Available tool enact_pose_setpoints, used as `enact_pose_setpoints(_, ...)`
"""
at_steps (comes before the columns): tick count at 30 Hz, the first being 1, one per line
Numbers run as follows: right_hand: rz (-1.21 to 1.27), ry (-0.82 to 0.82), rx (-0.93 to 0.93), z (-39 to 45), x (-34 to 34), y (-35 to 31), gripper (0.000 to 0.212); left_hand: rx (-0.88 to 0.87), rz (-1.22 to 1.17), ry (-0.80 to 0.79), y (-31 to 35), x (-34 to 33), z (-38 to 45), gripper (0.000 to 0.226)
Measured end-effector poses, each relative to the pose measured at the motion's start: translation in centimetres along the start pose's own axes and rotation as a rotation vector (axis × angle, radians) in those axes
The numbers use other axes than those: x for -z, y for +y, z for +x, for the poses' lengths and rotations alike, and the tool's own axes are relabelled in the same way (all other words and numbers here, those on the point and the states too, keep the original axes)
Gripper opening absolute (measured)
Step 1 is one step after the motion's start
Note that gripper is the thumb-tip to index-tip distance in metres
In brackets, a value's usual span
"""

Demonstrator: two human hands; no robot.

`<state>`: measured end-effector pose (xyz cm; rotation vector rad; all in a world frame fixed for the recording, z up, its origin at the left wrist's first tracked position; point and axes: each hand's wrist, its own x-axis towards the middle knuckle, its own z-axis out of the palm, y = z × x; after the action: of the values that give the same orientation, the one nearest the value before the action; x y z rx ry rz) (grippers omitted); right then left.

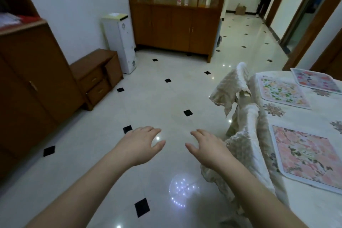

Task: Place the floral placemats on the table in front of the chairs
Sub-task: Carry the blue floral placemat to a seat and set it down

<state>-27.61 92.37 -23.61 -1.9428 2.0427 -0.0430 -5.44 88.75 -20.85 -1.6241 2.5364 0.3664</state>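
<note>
Here, left to right: brown cabinet [31, 83] against left wall, low drawer unit [96, 77] beside it, white dispenser [120, 42] further back. Left hand [142, 144] held out over tiled floor [157, 98], fingers apart and relaxed, holding nothing. Right hand [207, 148] likewise, fingers spread, empty, near covered chair [246, 135]. Second covered chair [233, 87] behind. Counter [299, 116] at right carries three floral placemats: pink one [305, 155] nearest, green-leaf one [283, 90] beyond, third [316, 80] at far edge, overlapping it.
</note>
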Motion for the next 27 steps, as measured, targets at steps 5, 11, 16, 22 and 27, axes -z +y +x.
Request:
enact_pose_setpoints(5,-0.018,-0.010,0.036,2.8,0.4,-1.2,0.060,0.031,0.004,0.022,-1.6,0.8,1.2,0.060)
enact_pose_setpoints(11,-0.023,-0.033,0.051,7.3,1.1,0.3,0.059,0.055,0.029,0.002,-1.5,1.5,6.1,0.059)
enact_pose_setpoints(16,-0.003,-0.032,0.043,11.9,3.5,3.2,0.059,0.061,0.026,0.003,-0.2,3.1,11.7,0.059)
enact_pose_setpoints(22,0.006,-0.010,0.027,16.7,6.2,5.2,0.058,0.055,0.040,0.028,0.9,4.6,17.4,0.057)
enact_pose_setpoints(27,0.017,-0.016,0.017,20.2,7.3,5.3,0.059,0.024,0.052,0.036,0.2,5.5,21.5,0.056)
